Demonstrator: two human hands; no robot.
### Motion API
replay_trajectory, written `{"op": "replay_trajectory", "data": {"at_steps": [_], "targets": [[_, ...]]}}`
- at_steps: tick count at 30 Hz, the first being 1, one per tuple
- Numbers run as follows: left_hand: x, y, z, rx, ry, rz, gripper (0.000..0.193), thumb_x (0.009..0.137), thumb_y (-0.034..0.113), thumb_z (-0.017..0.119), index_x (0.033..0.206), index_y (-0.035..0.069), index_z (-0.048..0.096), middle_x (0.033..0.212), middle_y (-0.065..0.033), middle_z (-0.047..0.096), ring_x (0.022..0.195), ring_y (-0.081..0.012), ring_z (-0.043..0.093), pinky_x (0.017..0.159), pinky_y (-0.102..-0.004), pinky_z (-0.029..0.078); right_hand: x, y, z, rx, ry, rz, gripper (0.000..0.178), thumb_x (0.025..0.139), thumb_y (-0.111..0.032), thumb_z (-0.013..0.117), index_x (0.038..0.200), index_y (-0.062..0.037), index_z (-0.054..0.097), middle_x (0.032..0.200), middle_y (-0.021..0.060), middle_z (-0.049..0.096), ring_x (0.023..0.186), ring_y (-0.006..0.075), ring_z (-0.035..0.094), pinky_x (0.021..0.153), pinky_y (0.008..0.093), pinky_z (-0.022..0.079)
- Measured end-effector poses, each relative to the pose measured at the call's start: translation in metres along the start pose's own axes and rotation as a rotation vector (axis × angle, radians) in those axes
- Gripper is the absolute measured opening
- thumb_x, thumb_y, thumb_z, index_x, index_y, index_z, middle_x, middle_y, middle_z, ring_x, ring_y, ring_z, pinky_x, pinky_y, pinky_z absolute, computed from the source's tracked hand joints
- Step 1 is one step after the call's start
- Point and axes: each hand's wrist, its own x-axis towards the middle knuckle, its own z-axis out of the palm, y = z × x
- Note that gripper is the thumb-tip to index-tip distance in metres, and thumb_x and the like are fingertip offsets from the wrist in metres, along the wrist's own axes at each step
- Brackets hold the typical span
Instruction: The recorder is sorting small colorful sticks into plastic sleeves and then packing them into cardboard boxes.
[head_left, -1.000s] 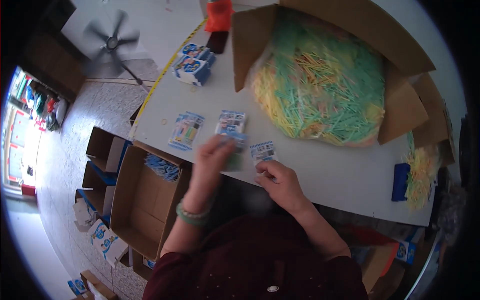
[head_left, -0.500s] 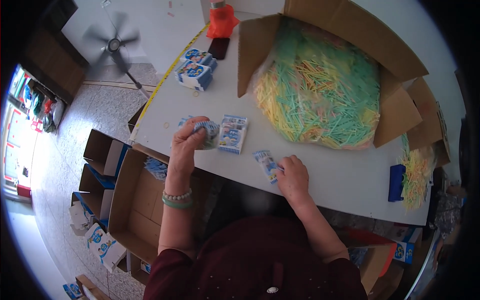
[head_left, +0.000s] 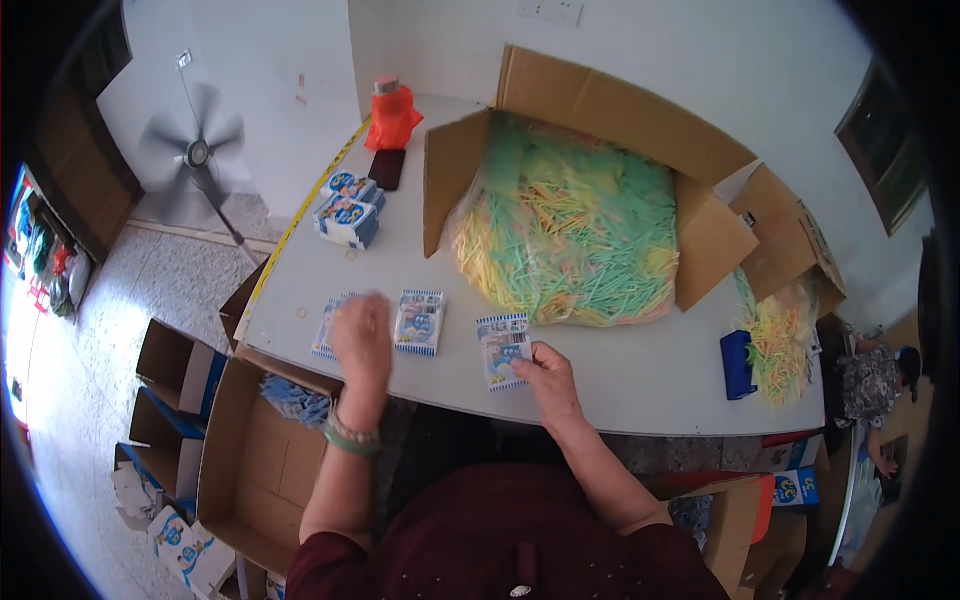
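My right hand (head_left: 552, 388) pinches a small flat blue-and-white printed packet (head_left: 503, 352) by its lower right side, held up near the table's front edge. To its left lies a similar packet stack (head_left: 419, 322) on the table. My left hand (head_left: 363, 342), with a bead bracelet and a green bangle on its wrist, is blurred over another blue-and-white packet pile (head_left: 325, 328). Its fingers are smeared, so I cannot see whether anything is in them.
A large open carton (head_left: 460, 190) holds a clear bag of pastel sticks (head_left: 570, 230). Small printed boxes (head_left: 348, 212), a phone (head_left: 387, 169) and a red-wrapped bottle (head_left: 390, 118) stand back left. A blue holder (head_left: 738, 365) sits right. An open carton (head_left: 225, 470) stands below left; a person (head_left: 875, 385) is far right.
The view has tilted upward. My left hand has come away from the packet stack, where it held a bent bundle, to the pile at left. The packet in my right hand now faces up, more upright.
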Motion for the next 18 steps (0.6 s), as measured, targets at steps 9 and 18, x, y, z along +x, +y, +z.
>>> {"op": "replay_trajectory", "data": {"at_steps": [9, 18], "targets": [[-0.060, 0.074, 0.054, -1.232, -0.485, -0.653, 0.014, 0.091, 0.010, 0.060, 0.096, -0.001, 0.067, 0.080, 0.0003, 0.066, 0.070, -0.0042, 0.055, 0.063, -0.0207, 0.046, -0.002, -0.013, 0.009, -0.631, -0.025, -0.006, 0.015, 0.084, -0.010, 0.063, 0.095, 0.0005, 0.065, 0.081, 0.0039, 0.065, 0.073, 0.0087, 0.058, 0.068, 0.0257, 0.047], [-0.040, 0.104, 0.085, -0.540, -0.488, 0.138, 0.007, 0.077, 0.005, 0.067, 0.079, 0.002, 0.061, 0.086, -0.0117, 0.059, 0.078, -0.0299, 0.057, 0.068, -0.0407, 0.046, 0.095, -0.119, -0.041, -1.251, 0.319, -0.796, 0.012, 0.082, -0.001, 0.058, 0.092, -0.0035, 0.065, 0.094, 0.0115, 0.064, 0.090, 0.0278, 0.060, 0.079, 0.0344, 0.049]]}}
